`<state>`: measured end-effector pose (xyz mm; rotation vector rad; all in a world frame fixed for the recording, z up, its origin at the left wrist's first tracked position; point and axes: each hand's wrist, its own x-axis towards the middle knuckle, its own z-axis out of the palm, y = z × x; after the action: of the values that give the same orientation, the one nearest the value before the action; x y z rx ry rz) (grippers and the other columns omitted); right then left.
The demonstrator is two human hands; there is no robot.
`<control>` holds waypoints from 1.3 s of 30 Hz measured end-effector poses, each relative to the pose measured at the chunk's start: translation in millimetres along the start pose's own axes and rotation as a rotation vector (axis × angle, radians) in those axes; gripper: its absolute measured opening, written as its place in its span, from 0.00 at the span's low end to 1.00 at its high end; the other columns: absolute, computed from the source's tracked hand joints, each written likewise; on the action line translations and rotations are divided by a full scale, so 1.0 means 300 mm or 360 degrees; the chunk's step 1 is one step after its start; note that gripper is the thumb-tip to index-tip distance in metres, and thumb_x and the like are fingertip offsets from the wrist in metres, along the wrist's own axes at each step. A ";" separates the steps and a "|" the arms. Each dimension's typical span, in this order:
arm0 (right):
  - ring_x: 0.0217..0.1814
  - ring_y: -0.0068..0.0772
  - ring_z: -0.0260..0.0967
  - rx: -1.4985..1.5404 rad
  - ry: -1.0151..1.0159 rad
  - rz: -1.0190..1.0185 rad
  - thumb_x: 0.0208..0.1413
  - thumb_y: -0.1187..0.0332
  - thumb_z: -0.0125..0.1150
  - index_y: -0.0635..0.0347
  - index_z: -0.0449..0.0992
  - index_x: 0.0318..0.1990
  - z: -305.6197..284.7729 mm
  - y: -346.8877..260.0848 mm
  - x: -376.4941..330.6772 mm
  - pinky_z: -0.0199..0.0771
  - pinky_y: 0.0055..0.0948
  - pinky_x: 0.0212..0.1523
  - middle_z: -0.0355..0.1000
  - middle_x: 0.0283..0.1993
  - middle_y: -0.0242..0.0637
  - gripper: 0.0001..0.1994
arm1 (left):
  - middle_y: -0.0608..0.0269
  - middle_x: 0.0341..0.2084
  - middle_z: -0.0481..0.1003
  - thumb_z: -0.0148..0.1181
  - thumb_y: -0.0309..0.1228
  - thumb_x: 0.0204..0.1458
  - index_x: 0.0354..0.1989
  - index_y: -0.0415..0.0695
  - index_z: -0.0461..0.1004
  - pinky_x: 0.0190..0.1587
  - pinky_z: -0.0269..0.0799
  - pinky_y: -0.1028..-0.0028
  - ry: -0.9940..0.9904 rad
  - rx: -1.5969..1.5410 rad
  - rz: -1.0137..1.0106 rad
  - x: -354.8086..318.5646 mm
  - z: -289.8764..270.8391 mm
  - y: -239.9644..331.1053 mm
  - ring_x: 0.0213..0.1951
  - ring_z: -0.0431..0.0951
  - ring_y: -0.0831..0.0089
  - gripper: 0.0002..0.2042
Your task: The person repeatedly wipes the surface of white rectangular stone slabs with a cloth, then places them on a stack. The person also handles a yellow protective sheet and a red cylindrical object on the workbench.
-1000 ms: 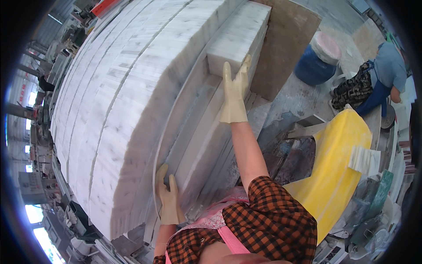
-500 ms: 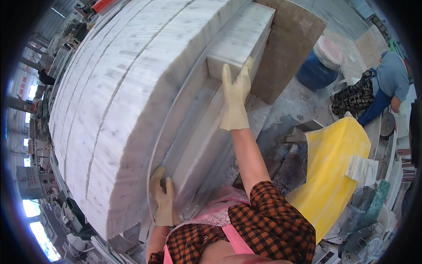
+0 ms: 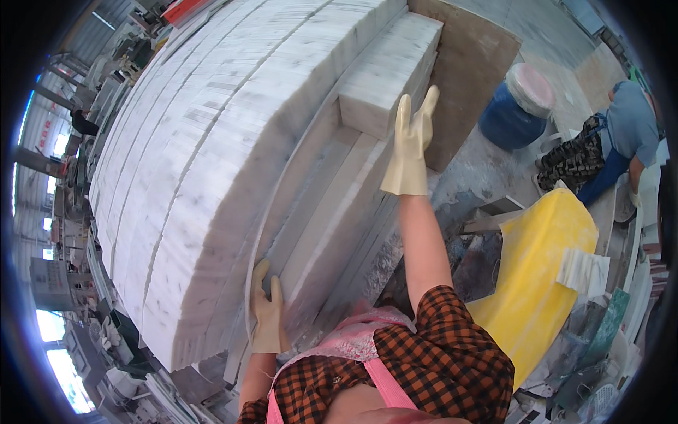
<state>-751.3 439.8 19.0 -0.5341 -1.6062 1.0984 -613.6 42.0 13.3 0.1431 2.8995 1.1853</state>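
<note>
My left hand (image 3: 268,311), in a cream rubber glove, is at the near end of a pale stone slab (image 3: 288,185) standing along the stack. Its thumb and fingers are apart and lie against the stone; I cannot see a grip round it. My right hand (image 3: 412,141), gloved alike, is raised with its fingers spread and nothing in it. It is just right of a white marble block (image 3: 388,67), above long stone strips (image 3: 321,212) lying in a step beside the stack.
A large stack of white marble slabs (image 3: 212,155) fills the left. Beyond the block leans a brown board (image 3: 470,63). To the right are a blue barrel (image 3: 510,116), a yellow cover (image 3: 540,261) with white pieces (image 3: 583,271) on it, and a bent-over co-worker (image 3: 625,134).
My right hand has moved right, away from the marble block's end. My left hand stays at the near end of the stone. The co-worker's gloved hand has come into sight.
</note>
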 end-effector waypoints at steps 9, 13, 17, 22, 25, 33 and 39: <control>0.56 0.45 0.71 -0.1322 -0.0669 -0.1136 0.52 0.63 0.62 0.65 0.80 0.41 0.157 -0.125 0.090 0.65 0.43 0.60 0.77 0.47 0.47 0.14 | 0.50 0.61 0.74 0.57 0.28 0.60 0.63 0.40 0.73 0.68 0.62 0.63 0.0004 -0.0020 -0.0029 -0.011 -0.004 0.003 0.65 0.71 0.57 0.21; 0.52 0.43 0.71 -0.1663 -0.0709 -0.1128 0.52 0.66 0.57 0.63 0.81 0.40 0.217 -0.090 0.056 0.65 0.41 0.59 0.77 0.46 0.43 0.13 | 0.49 0.60 0.74 0.57 0.27 0.59 0.62 0.39 0.74 0.68 0.62 0.63 0.0002 -0.0038 0.0028 -0.005 0.005 -0.028 0.64 0.71 0.57 0.21; 0.54 0.41 0.71 -0.1671 -0.0712 -0.1073 0.54 0.65 0.55 0.63 0.82 0.44 0.229 -0.097 0.056 0.65 0.40 0.60 0.77 0.47 0.43 0.15 | 0.48 0.58 0.75 0.58 0.27 0.59 0.60 0.36 0.75 0.68 0.62 0.63 0.0013 -0.0036 0.0048 0.000 0.010 -0.042 0.64 0.72 0.57 0.20; 0.60 0.47 0.70 -0.1212 -0.0527 -0.1105 0.52 0.67 0.60 0.65 0.82 0.45 0.138 -0.148 0.062 0.64 0.45 0.66 0.77 0.54 0.48 0.15 | 0.50 0.59 0.74 0.56 0.25 0.61 0.60 0.35 0.74 0.68 0.62 0.64 0.0036 -0.0062 0.0074 -0.007 0.011 -0.025 0.63 0.71 0.59 0.19; 0.62 0.50 0.70 -0.0712 -0.0193 -0.0869 0.50 0.69 0.63 0.65 0.81 0.48 -0.021 -0.110 0.056 0.67 0.47 0.66 0.76 0.58 0.49 0.17 | 0.51 0.60 0.73 0.54 0.24 0.62 0.60 0.35 0.74 0.69 0.60 0.64 0.0046 -0.0139 0.0047 -0.003 0.008 0.000 0.64 0.70 0.60 0.18; 0.75 0.49 0.62 -0.0255 -0.0567 0.0335 0.56 0.72 0.61 0.69 0.73 0.63 -0.077 -0.003 -0.029 0.64 0.37 0.73 0.61 0.75 0.54 0.26 | 0.52 0.63 0.71 0.52 0.24 0.63 0.63 0.37 0.72 0.71 0.57 0.65 -0.0027 -0.0171 -0.0109 -0.018 -0.008 0.072 0.66 0.67 0.62 0.19; 0.80 0.45 0.55 0.0122 -0.0289 0.0772 0.54 0.75 0.59 0.78 0.68 0.65 0.027 -0.045 -0.036 0.56 0.31 0.75 0.55 0.78 0.56 0.29 | 0.52 0.63 0.71 0.53 0.24 0.63 0.62 0.38 0.73 0.70 0.58 0.65 -0.0043 -0.0164 -0.0098 -0.012 -0.009 0.048 0.66 0.68 0.61 0.19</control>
<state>-752.7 421.6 25.1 -0.8187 -1.6231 1.5999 -608.9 50.0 25.2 0.0681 2.7906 1.3082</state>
